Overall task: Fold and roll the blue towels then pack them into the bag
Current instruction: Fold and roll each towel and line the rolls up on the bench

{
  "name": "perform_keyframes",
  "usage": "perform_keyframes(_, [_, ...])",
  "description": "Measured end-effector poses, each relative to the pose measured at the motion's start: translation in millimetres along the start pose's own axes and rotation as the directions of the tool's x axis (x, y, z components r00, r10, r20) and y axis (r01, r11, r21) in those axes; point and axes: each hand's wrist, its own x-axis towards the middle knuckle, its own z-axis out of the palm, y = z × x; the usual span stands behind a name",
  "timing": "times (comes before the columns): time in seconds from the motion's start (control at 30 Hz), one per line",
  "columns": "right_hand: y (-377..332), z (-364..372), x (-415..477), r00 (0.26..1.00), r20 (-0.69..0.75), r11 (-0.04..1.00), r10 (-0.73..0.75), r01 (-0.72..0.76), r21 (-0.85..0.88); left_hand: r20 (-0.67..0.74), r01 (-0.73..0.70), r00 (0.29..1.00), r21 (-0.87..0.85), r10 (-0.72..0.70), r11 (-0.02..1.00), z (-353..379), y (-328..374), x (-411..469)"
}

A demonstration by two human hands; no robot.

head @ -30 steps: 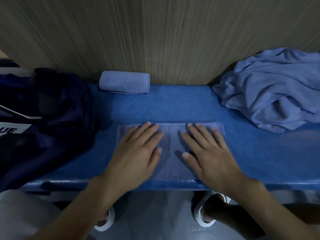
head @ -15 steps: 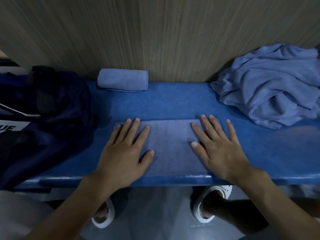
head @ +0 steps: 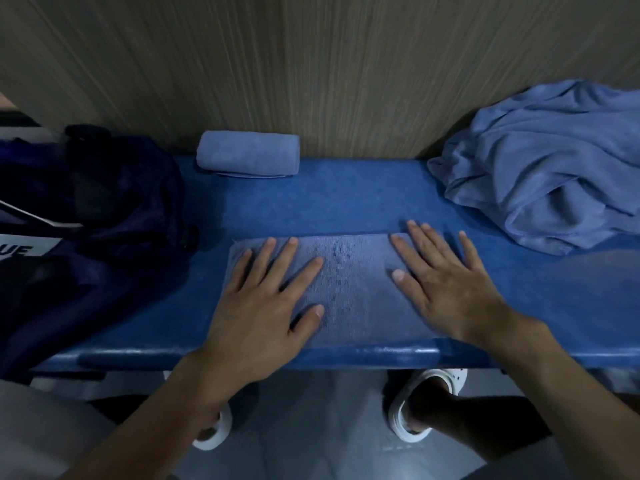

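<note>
A folded towel [head: 353,282] lies flat on the front part of the bench [head: 346,199]. Both hands rest on it palm down with fingers straight and spread, gripping nothing: the left hand [head: 252,317] on its left half, the right hand [head: 446,292] on its right end with fingertips just past the far edge. A rolled towel [head: 247,152] sits at the back of the bench, a heap of loose towels [head: 554,161] lies on its right end, and the dark bag [head: 104,209] stands on its left end.
</note>
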Motion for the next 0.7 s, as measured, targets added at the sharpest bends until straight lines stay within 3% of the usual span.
perform_keyframes(0.17, [-13,-10,2,0.984,0.012,0.983,-0.176,0.175,0.058,-0.003,-0.135,0.991,-0.028,0.135,0.990,-8,-20,14])
perform_keyframes(0.33, [-15,-13,0,0.985,0.013,0.985,-0.174,0.174,0.012,-0.149,-0.070,0.986,0.008,0.070,0.998,-32,-2,10])
perform_keyframes(0.5, [-23,-21,-3,0.969,-0.083,0.972,-0.232,0.233,-0.002,-0.033,-0.038,0.999,0.060,0.040,0.997,-32,9,4])
perform_keyframes(0.6, [-32,-16,-1,0.939,-0.068,0.941,-0.337,0.338,0.004,-0.015,-0.056,0.998,0.061,0.057,0.997,-31,4,5])
perform_keyframes(0.7, [-36,-13,-2,0.940,-0.068,0.942,-0.334,0.336,0.023,0.021,-0.066,0.998,0.144,0.064,0.987,-30,0,1])
